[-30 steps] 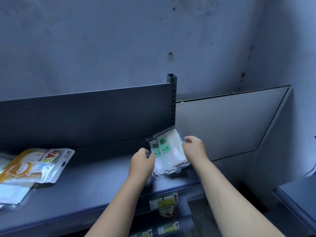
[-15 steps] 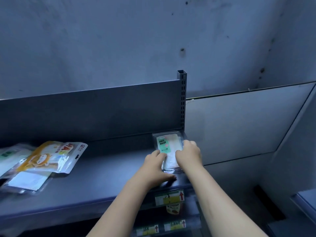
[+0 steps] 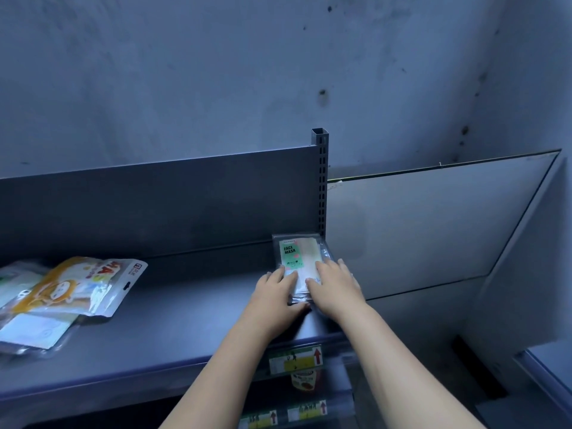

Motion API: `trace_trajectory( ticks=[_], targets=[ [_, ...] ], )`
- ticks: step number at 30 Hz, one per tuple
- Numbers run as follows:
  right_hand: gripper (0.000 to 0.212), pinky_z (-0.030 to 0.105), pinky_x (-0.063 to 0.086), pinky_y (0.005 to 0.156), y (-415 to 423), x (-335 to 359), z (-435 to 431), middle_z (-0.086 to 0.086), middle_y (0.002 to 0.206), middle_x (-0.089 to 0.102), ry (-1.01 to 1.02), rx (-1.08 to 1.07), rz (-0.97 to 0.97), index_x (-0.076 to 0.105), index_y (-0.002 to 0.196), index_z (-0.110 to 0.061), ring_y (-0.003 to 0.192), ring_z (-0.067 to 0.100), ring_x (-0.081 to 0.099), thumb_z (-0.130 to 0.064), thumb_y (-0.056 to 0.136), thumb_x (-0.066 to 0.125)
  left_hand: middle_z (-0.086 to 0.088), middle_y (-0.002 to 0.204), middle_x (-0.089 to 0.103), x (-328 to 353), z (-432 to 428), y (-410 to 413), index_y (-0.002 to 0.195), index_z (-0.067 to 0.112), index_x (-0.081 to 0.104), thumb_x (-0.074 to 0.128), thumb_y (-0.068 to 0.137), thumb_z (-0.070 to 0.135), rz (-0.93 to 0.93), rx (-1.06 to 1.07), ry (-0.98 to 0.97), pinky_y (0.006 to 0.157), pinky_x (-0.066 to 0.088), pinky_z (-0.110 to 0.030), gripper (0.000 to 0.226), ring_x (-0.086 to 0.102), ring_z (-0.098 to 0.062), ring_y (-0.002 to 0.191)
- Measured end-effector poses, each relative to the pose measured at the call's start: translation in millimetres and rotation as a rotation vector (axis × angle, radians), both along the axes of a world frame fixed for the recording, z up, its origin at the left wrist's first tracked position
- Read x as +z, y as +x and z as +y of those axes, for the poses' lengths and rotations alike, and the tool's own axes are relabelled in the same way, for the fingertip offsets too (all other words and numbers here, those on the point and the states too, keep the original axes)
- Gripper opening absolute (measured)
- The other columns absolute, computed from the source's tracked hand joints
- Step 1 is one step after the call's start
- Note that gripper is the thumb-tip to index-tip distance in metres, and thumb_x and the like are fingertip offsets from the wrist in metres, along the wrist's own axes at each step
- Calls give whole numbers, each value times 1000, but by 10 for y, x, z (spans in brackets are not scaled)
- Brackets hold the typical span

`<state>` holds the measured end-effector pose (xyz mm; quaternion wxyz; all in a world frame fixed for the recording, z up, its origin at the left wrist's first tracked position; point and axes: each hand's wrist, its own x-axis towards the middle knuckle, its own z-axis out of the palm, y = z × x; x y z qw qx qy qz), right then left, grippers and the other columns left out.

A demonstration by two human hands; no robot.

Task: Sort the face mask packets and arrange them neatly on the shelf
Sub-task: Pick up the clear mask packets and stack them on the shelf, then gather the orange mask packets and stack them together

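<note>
A small stack of clear face mask packets [image 3: 297, 253] with a green "FACE MASK" label lies flat at the right end of the dark grey shelf [image 3: 185, 308], against the slotted upright post [image 3: 322, 187]. My left hand [image 3: 274, 294] presses on the stack's near left part, its thumb at the near edge. My right hand [image 3: 334, 289] lies flat on the near right part, covering that edge. At the shelf's left end sits a loose pile: an orange cartoon mask packet [image 3: 77, 289] on top of a white packet [image 3: 34, 332], with a green-marked one [image 3: 12, 278] behind.
The shelf's dark back panel [image 3: 154, 205] runs behind everything. A pale board [image 3: 433, 230] leans against the wall right of the post. Price labels [image 3: 295, 360] line the shelf's front edge, with lower shelves beneath. Another shelf's corner [image 3: 548, 373] shows at far right.
The two packets, held up and fanned a second ago, have been laid down as one stack at the shelf's right end. Both hands now press flat on it.
</note>
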<state>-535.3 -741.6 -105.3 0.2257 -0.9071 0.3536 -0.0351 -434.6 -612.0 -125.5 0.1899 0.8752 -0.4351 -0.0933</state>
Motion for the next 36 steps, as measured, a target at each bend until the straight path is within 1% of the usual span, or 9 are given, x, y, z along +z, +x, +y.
trace_trajectory(
  ticks=[2, 5, 8, 11, 19, 25, 32, 34, 36],
  targets=[
    [57, 48, 13, 129, 1, 17, 42, 1, 172, 25, -20, 3, -23, 38, 157, -19, 163, 27, 5, -46, 107, 40, -1, 171, 26, 36, 11, -25, 156, 31, 39, 62, 83, 70, -6, -8, 5, 124, 28, -44, 86, 26, -28, 153],
    [61, 47, 6, 130, 23, 81, 117, 0, 175, 16, -77, 3, -73, 30, 162, -20, 163, 24, -3, -49, 109, 37, 6, 173, 19, 183, 99, -43, 160, 30, 33, 52, 91, 73, -123, 37, 34, 129, 9, -49, 84, 16, -21, 159],
    [66, 47, 3, 131, 100, 170, 208, -1, 176, 12, -98, 22, -91, 19, 167, -23, 163, 22, -3, -52, 109, 32, 5, 174, 19, 379, 291, 77, 163, 26, 27, 35, 99, 71, -298, 107, 25, 129, 0, -47, 79, 13, -18, 160],
    [68, 46, 4, 131, 252, 240, 394, -3, 177, 11, -98, 64, -120, 12, 169, -24, 163, 22, 0, -54, 109, 29, 3, 174, 20, 487, 517, 267, 164, 23, 26, 28, 103, 68, -348, 206, 26, 129, 1, -47, 76, 12, -19, 161],
    [70, 45, 8, 131, 842, 503, 1251, -6, 177, 9, -80, 160, -245, 12, 169, -20, 163, 18, 3, -53, 110, 28, 2, 174, 21, 681, 1344, 860, 165, 18, 25, 22, 105, 63, -420, 290, 32, 130, 0, -44, 75, 6, -18, 162],
    [70, 44, 7, 130, 1376, 706, 2064, -6, 177, 10, -111, 200, -262, 12, 169, -20, 163, 18, 2, -54, 110, 29, 2, 174, 19, 805, 2083, 1383, 165, 20, 26, 24, 105, 62, -392, 278, 25, 130, 1, -44, 73, 6, -18, 162],
    [68, 44, 5, 130, 1879, 842, 2808, -8, 175, 17, -29, 214, -300, 19, 168, -19, 163, 15, 4, -54, 110, 29, 2, 175, 15, 807, 2777, 1830, 166, 21, 22, 28, 105, 62, -356, 289, 51, 129, 4, -42, 73, 4, -18, 162],
    [68, 44, 5, 130, 2002, 853, 2941, -7, 174, 20, -19, 224, -297, 21, 167, -19, 163, 15, 6, -54, 110, 29, 3, 175, 15, 804, 2927, 1931, 166, 22, 22, 19, 103, 65, -353, 318, 50, 129, 4, -42, 76, 5, -17, 161],
    [67, 43, 6, 130, 2125, 839, 3042, -6, 174, 22, -21, 239, -279, 22, 167, -18, 163, 16, 8, -53, 110, 29, 3, 174, 18, 803, 3069, 2021, 165, 22, 25, 5, 95, 69, -344, 347, 42, 129, 4, -43, 87, 10, -17, 161]
  ],
)
